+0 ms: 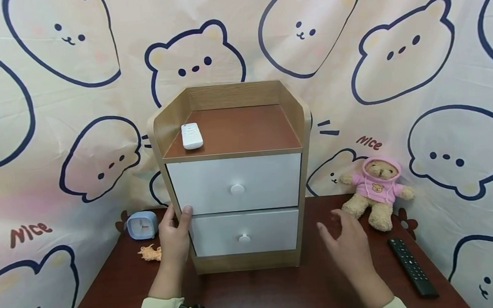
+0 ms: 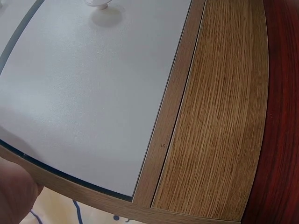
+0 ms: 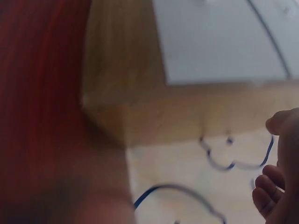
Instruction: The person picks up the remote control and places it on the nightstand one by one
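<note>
A small wooden cabinet (image 1: 246, 261) with two white drawers stands upright on the table, its upper drawer (image 1: 206, 188) and lower drawer (image 1: 218, 234) both closed. Each drawer has a round white knob. My left hand (image 1: 175, 237) grips the cabinet's left side, thumb on the front edge and fingers along the side panel. In the left wrist view, part of that hand (image 2: 16, 191) shows at the cabinet's edge. Off the cabinet's right side, my right hand (image 1: 349, 242) is held with fingers loosely bent and nothing in them. The right wrist view is blurred.
A white remote (image 1: 192, 136) lies on the cabinet's top shelf. To the left are a blue clock (image 1: 142, 225) and a small orange item (image 1: 150, 253). On the right sit a teddy bear (image 1: 377, 190) in pink and a black remote (image 1: 412, 267). A patterned cloth hangs behind.
</note>
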### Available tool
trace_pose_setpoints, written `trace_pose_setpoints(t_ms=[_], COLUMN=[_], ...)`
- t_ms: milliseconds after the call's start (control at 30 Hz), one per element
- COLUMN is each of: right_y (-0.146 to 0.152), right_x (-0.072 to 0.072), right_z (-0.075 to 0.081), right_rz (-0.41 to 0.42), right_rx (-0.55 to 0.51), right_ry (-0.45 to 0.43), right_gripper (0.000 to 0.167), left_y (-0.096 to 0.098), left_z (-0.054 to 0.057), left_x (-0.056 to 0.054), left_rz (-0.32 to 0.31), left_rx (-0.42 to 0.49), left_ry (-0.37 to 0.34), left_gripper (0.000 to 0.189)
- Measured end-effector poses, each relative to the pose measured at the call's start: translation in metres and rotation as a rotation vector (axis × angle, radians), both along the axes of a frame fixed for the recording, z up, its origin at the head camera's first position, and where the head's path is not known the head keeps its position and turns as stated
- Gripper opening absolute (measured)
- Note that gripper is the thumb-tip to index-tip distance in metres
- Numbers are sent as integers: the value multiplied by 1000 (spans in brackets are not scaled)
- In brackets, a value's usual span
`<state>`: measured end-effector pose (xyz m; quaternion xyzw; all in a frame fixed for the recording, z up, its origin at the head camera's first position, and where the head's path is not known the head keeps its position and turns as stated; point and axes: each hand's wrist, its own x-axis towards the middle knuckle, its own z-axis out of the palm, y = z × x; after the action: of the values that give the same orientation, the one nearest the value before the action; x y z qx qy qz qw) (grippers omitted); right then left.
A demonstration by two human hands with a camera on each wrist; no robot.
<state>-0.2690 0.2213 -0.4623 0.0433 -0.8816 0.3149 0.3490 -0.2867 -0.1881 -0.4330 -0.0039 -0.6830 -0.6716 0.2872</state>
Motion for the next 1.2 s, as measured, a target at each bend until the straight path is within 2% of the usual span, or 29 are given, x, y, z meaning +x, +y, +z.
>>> trace_pose_setpoints(t_ms=[200,367,600,900,1033,1200], right_y=[33,53,69,79,79,79], right_x=[-2,1,1,-1,0,0], right_z=[-21,-33,-44,-54,-56,-59], right_rz=[-111,-154,-157,-121,-109,-89], right_rx=[-11,-11,1,93,131,172], right_ry=[-250,-444,-561,-765,-823,-852], right_gripper=[66,76,88,109,111,102], left_y=[1,1,0,1,1,0], left_z=[0,-1,-1,-1,-2,-2], left_x=[0,0,0,1,1,-1], left_rz=[0,-14,-28,-29,-26,-30], left_rx=[-7,0,18,24,28,32], left_ry=[3,8,-9,1,-1,0], left_gripper=[39,42,44,43,43,43])
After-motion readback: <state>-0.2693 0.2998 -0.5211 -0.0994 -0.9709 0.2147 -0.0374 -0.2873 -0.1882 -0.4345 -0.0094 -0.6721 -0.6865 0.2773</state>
